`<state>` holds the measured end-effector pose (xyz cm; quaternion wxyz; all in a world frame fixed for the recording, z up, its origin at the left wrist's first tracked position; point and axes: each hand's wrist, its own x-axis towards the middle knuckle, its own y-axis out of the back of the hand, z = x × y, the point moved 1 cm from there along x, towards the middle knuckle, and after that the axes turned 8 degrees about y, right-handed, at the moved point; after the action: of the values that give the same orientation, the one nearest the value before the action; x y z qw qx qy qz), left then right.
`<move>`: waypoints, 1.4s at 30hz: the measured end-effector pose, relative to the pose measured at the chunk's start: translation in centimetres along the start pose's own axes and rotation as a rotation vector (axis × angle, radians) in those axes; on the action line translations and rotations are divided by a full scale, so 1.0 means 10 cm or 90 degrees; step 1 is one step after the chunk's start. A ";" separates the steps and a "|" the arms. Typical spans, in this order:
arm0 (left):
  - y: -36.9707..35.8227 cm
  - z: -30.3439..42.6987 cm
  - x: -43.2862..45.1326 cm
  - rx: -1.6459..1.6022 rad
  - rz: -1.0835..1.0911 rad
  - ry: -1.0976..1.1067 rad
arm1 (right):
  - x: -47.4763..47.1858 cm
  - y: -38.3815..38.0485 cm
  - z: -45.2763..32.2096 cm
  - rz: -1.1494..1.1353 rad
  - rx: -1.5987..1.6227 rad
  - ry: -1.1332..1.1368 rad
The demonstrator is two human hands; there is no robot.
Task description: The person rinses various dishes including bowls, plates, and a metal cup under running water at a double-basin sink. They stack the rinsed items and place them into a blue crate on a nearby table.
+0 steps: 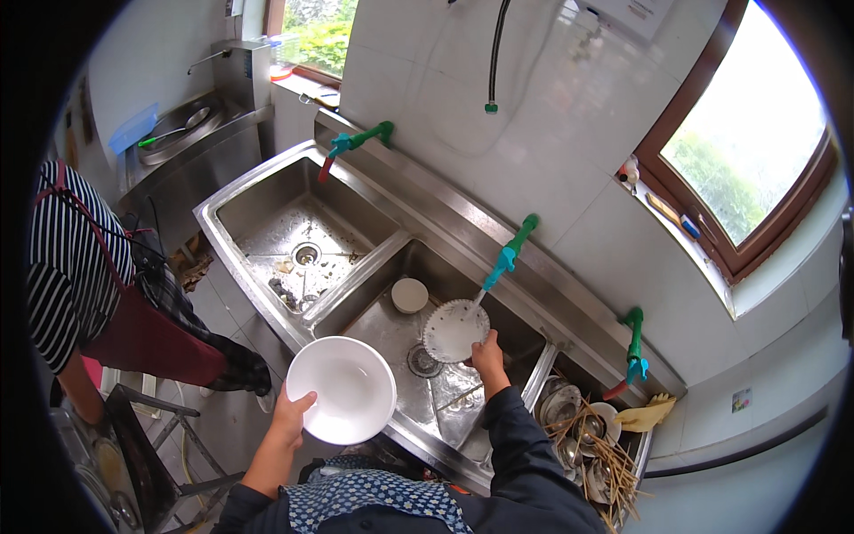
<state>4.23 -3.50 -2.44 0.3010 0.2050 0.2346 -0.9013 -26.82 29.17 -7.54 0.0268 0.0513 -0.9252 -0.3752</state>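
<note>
My left hand [291,415] grips the rim of a large white bowl [347,394], its thumb inside the wall. The bowl is held over the sink's front edge with its mouth facing up. In my right hand [489,354] is a patterned plate or shallow bowl with a scalloped rim [456,332]. Water runs onto it from the middle tap [502,263], which has a green pipe and a blue valve. Below lies the middle sink basin [460,407] with its drain [423,360]. A small white bowl [409,296] stands in the basin's back left part.
The left basin [267,227] holds food scraps. The right basin contains stacked dishes [560,404], metal bowls and many chopsticks [610,460], with yellow rubber gloves [646,414] on its edge. A person in a striped shirt [80,253] stands at left beside a dark metal-framed stool [150,454].
</note>
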 end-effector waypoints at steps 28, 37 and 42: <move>0.01 -0.02 0.02 0.010 -0.011 0.001 | -0.55 -0.51 0.81 -0.174 0.261 -0.289; 0.09 -0.03 0.01 0.014 0.013 0.024 | -0.76 -0.31 0.44 -0.219 -0.447 0.151; 0.01 0.01 0.00 0.016 0.013 0.017 | -0.72 -0.16 0.48 -0.140 -0.564 0.283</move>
<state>4.27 -3.65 -2.42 0.3042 0.2228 0.2249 -0.8985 -19.94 32.19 -12.15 0.2028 0.2110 -0.6383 -0.7119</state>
